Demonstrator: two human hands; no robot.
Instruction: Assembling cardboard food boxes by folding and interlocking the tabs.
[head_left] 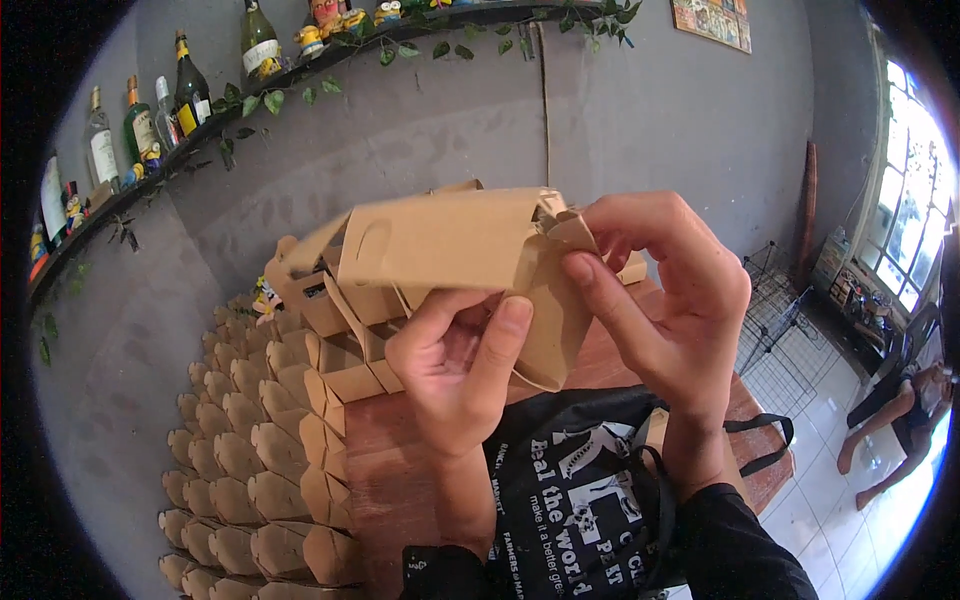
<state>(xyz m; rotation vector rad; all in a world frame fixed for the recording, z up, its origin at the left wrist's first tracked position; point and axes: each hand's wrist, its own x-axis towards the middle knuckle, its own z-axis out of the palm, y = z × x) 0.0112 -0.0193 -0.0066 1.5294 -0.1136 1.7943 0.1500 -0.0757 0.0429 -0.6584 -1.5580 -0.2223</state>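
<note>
A brown cardboard box [440,240], partly folded, is held up in front of me above the table. From below, my left hand [455,365] grips it, the thumb pressed on the lower edge of a panel. My right hand [670,290] pinches a small end flap [570,232] between thumb and fingers at the box's right end. A slot is cut near the left end of the top panel. The inside of the box and the fingertips behind the flap are partly hidden.
Many similar folded cardboard boxes [250,460] stand in rows on the left, with more behind the held one. A black printed tote bag [580,490] lies on the reddish wooden table [390,470]. Bottles [190,85] line a wall shelf. At right are a wire rack [780,340] and a seated person [905,420].
</note>
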